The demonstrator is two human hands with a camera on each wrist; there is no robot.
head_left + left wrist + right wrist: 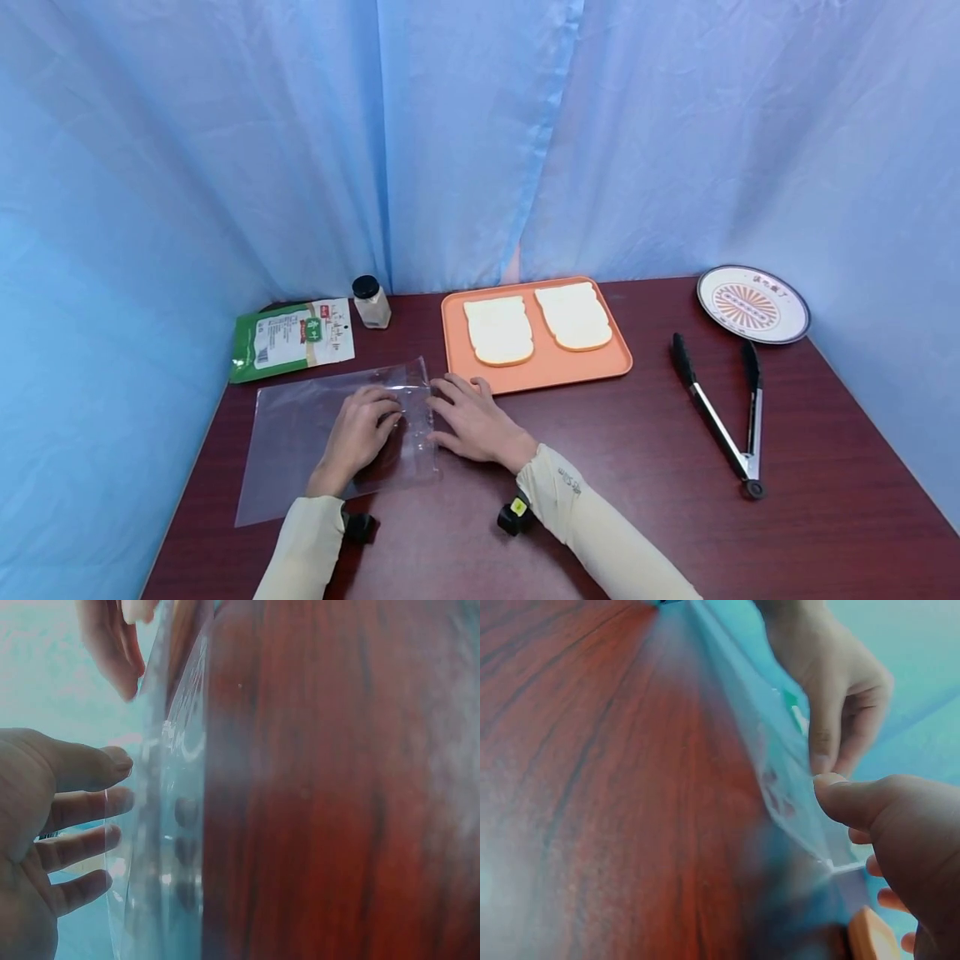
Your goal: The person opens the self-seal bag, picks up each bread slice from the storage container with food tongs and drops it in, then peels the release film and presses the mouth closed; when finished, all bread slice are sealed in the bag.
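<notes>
A clear plastic bag [288,442] lies flat on the left part of the dark wood table. My left hand [358,433] rests on it near its right end; in the left wrist view its fingers [81,847] are fairly straight and touch the film, thumb apart from them. My right hand [476,423] is at the bag's right edge, fingers spread, fingertips touching or very near the film. In the right wrist view the right thumb [847,801] is close to the left fingertips, with the raised bag edge [780,787] beside them.
Behind the hands, an orange tray [510,382] holds two bread slices [501,329]. A green-and-white packet [288,337] and a black-lidded jar [372,304] stand at the back left. Tongs [720,425] and a patterned plate [753,304] lie to the right. Blue curtains [465,142] enclose the table.
</notes>
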